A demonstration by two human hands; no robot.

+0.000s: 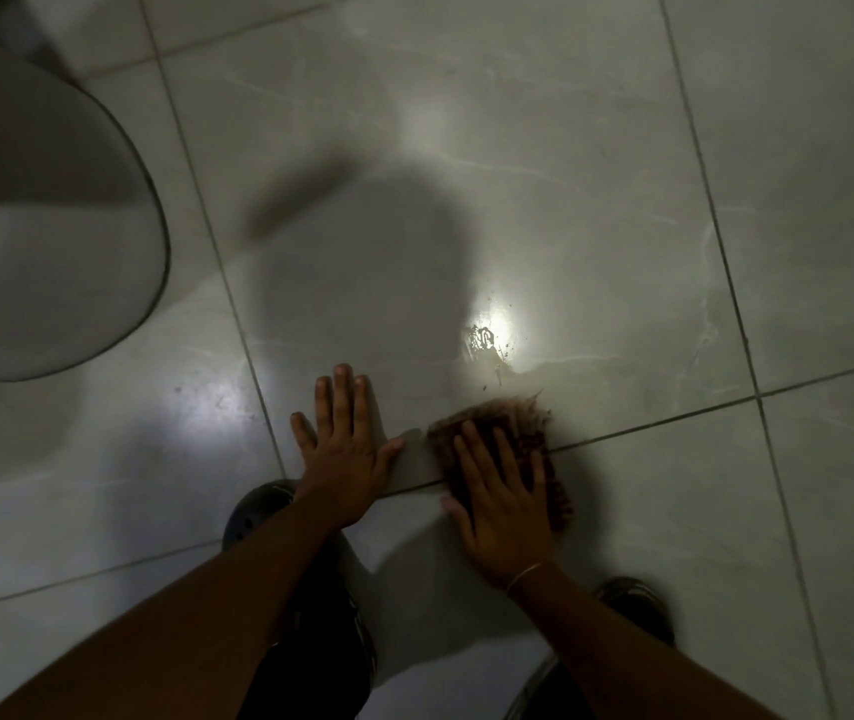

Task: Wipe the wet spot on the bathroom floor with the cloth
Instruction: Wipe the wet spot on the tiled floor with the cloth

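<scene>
1. head view: left hand point(342, 449) lies flat and open on the floor point(622, 174), holding nothing.
2. right hand point(500, 504) presses flat and open on the brown cloth point(510, 420), whose long axis runs up-left to down-right.
3. wet spot point(487, 340) lies just ahead of the cloth, nearer the right hand.

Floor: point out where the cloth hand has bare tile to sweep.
Bare tile lies ahead and right of the cloth, past the wet spot. It is tight to the left: the left hand lies flat nearby, and shoes sit behind.
</scene>
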